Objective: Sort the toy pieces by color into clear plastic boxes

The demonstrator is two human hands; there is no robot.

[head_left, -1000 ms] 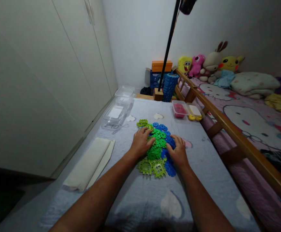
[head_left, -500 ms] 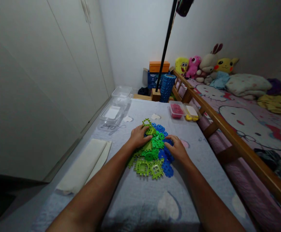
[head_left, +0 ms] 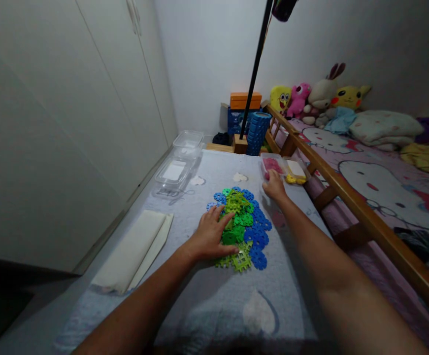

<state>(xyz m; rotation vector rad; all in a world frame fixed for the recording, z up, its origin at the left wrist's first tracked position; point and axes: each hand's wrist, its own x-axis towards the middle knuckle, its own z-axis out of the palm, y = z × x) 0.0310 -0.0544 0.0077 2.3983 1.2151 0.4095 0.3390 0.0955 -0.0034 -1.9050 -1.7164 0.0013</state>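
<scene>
A heap of plastic building pieces lies on the table: blue snowflake discs [head_left: 256,237], green discs [head_left: 246,219] and lime-green square pieces [head_left: 241,260]. My left hand [head_left: 214,235] rests on the heap's left side, fingers spread and open, hiding some pieces beneath it. At the far right of the table stands a clear plastic tub [head_left: 278,158] of pink pieces [head_left: 273,166]. My right hand [head_left: 274,186] is at its near edge with fingers curled against it. The fingertips are partly hidden.
Beside the pink tub is a tub of yellow pieces [head_left: 296,180] with a white label. Clear containers [head_left: 173,171] stand at the back left, near a folded cream cloth [head_left: 131,251]. A wooden bed rail [head_left: 332,185] runs along the right; a black pole [head_left: 255,74] rises behind the table.
My right hand has left the heap and moved forward and right to the pink tub. My left hand has spread and shifted toward me; lime-green pieces have been gathered, uncovering blue discs behind.
</scene>
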